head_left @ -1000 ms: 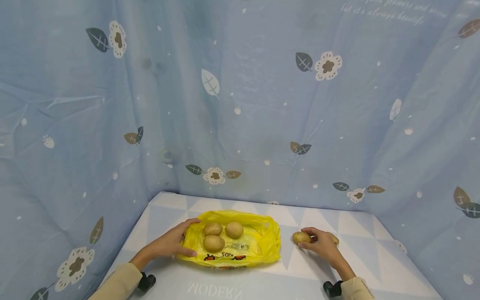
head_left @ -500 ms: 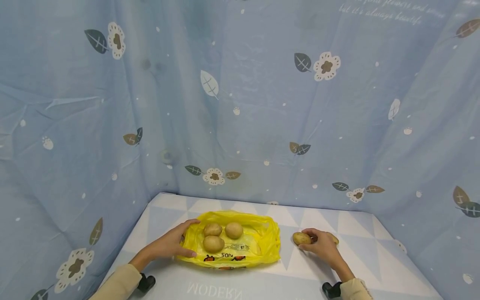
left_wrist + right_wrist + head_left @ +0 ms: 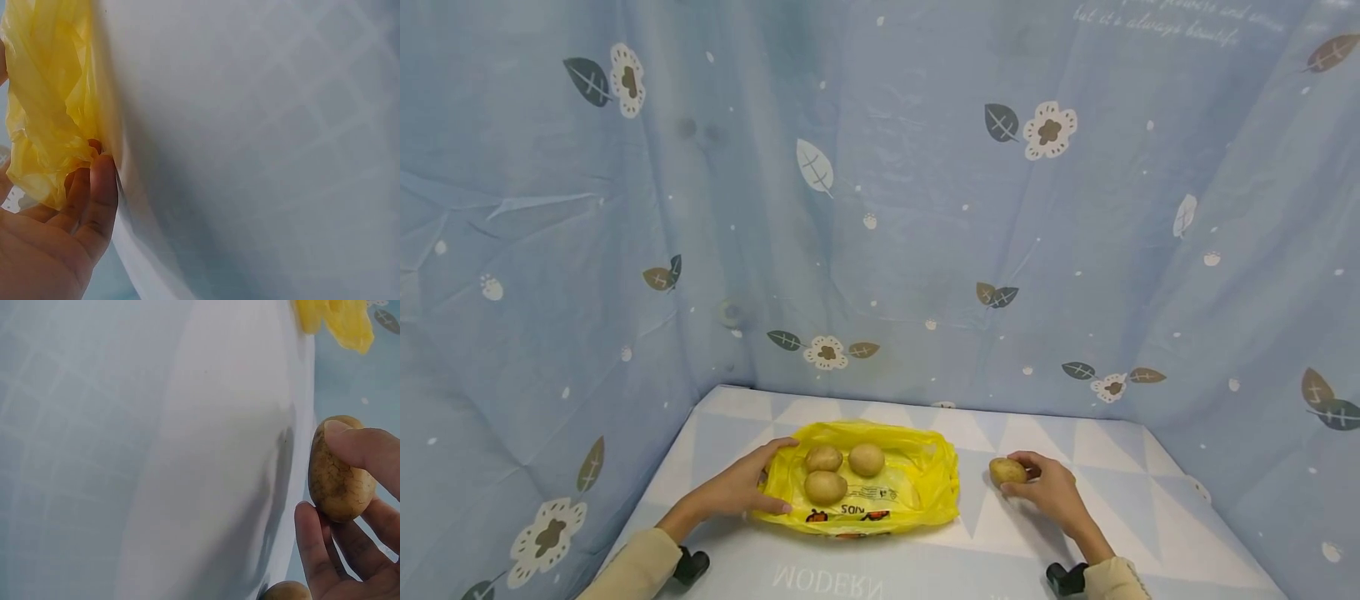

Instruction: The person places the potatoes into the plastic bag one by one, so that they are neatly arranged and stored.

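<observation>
A yellow plastic bag [image 3: 925, 518] lies spread open on the table, its printed side low at the front. Inside its left part sit three potatoes, one at the back left [image 3: 822, 458], one at the back right [image 3: 867, 460] and one in front [image 3: 825, 488]. My left hand [image 3: 733, 487] holds the bag's left end; bunched plastic shows at its fingers in the left wrist view. To the right of the bag, my right hand [image 3: 1051, 493] grips another potato [image 3: 340, 475] between thumb and fingers. Below that hand, part of a further potato [image 3: 286, 592] shows in the right wrist view.
The table [image 3: 1120, 517] wears a white and pale blue triangle-patterned cover with printed letters near the front. Blue curtains [image 3: 925, 208] with flowers and leaves stand behind it and at both sides. A dark strap piece [image 3: 1065, 577] sits at the right wrist.
My right hand has risen slightly from the table with its potato. The potato that showed to its right is now hidden in the head view. My left hand and the bag have stayed put.
</observation>
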